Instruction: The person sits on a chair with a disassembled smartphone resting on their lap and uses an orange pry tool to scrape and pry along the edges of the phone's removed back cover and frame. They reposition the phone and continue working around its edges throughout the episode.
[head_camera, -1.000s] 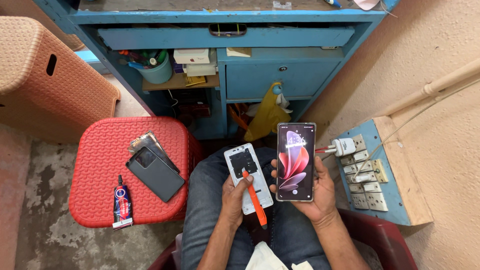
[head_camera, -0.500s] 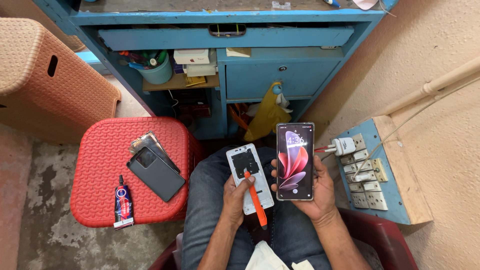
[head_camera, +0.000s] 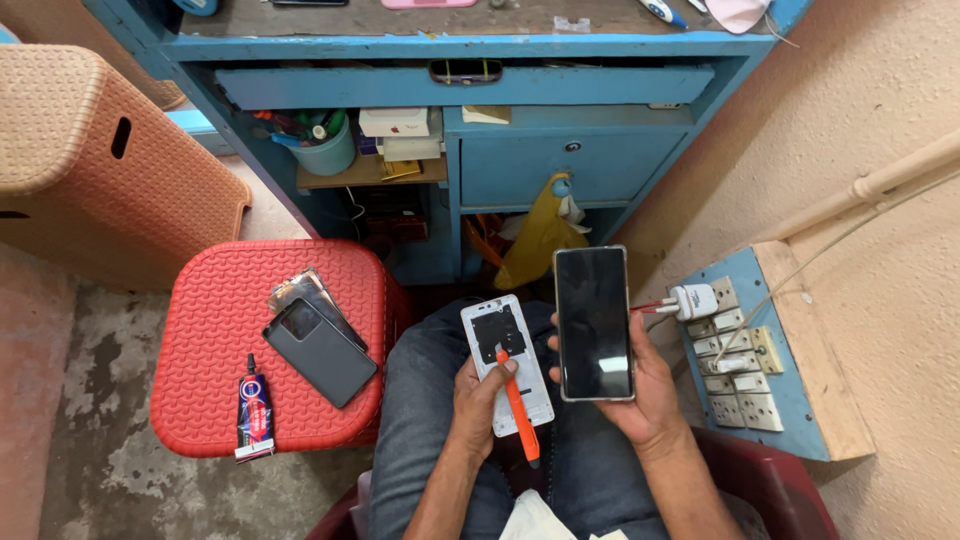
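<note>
My right hand (head_camera: 645, 390) grips a smartphone (head_camera: 594, 322) upright over my lap, and its screen is dark. My left hand (head_camera: 484, 392) holds a white phone frame (head_camera: 507, 362) with a dark patch in its upper half, together with an orange tool (head_camera: 518, 404) that lies slanted across the frame, its upper tip on the frame's middle. Both hands are side by side above my jeans-clad knees.
A red plastic stool (head_camera: 270, 345) on my left carries a dark phone back cover (head_camera: 320, 350), another phone part under it and a glue tube (head_camera: 254, 413). A blue workbench with a drawer (head_camera: 560, 165) stands ahead. A switchboard (head_camera: 745, 365) with a white charger (head_camera: 690, 300) hangs on the right wall.
The smartphone's screen showed a red and dark picture before and is now black. My hands have barely moved.
</note>
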